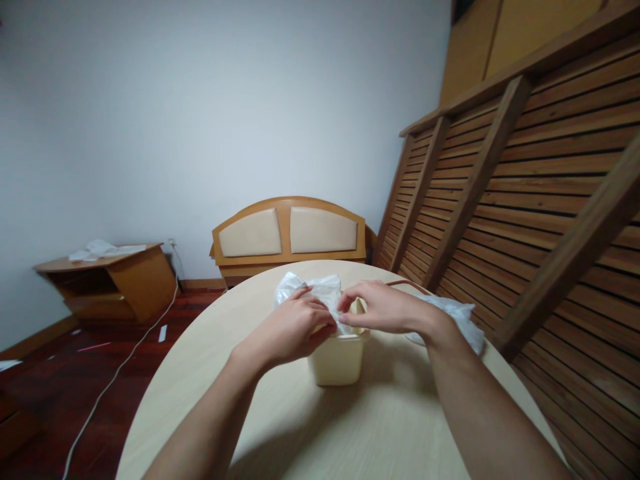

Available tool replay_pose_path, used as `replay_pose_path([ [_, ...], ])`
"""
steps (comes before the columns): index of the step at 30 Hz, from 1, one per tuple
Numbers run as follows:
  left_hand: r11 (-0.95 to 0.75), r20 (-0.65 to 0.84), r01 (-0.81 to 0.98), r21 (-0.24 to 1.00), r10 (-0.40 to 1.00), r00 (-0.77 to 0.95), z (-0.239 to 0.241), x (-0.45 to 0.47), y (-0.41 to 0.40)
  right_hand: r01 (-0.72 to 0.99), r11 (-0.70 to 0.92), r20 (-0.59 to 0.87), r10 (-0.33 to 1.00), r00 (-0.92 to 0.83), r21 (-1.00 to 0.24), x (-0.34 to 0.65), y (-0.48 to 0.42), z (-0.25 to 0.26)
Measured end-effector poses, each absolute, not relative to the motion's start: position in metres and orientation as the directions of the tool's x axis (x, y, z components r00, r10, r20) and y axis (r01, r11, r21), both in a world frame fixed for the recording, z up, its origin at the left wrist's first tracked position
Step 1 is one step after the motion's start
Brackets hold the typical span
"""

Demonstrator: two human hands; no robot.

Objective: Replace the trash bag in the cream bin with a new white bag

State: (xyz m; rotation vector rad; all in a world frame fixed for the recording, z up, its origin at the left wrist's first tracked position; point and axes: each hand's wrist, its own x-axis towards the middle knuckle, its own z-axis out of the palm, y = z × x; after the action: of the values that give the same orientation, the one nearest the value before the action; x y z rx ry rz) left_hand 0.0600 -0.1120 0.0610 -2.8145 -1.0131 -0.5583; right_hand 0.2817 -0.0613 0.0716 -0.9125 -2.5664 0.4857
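A small cream plastic bin (336,363) stands upright on the round table (280,413). A thin white plastic bag (325,288) lies bunched in its mouth and spills over its far and left sides. My left hand (296,325) is closed at the bin's left rim, its fingers curled onto the bag. From the right, my right hand (380,305) reaches over the rim, with thumb and forefinger pinching the bag. The inside of the bin is mostly hidden by my hands and the bag.
Another white plastic bag (457,317) lies at the table's right edge, beside a brown strap-like strip (407,283). Slatted wooden panels (490,200) lean close on the right. A headboard (290,230) stands beyond the table, and a low cabinet (125,283) and a white cable (117,373) are leftward.
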Motion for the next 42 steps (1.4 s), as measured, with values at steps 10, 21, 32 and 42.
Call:
replay_pose_path([
  [10, -0.666, 0.770, 0.727, 0.164, 0.548, 0.328, 0.080, 0.044, -0.118, 0.489, 0.697, 0.273, 0.681, -0.679, -0.524, 0.284, -0.061, 0.077],
  [21, -0.337, 0.504, 0.677, 0.654, 0.862, -0.059, 0.070, 0.020, -0.091, 0.503, 0.702, 0.354, 0.699, -0.621, -0.504, 0.284, -0.059, 0.078],
  [32, -0.777, 0.560, 0.568, 0.272, 0.608, 0.563, 0.086, 0.053, -0.133, 0.511, 0.629, 0.457, 0.777, -0.433, -0.586, 0.284, -0.060, 0.086],
  [42, -0.730, 0.523, 0.581, 0.359, 0.673, 0.523, 0.087, 0.060, -0.137, 0.426, 0.616, 0.432, 0.779, -0.455, -0.663, 0.275, -0.062, 0.077],
])
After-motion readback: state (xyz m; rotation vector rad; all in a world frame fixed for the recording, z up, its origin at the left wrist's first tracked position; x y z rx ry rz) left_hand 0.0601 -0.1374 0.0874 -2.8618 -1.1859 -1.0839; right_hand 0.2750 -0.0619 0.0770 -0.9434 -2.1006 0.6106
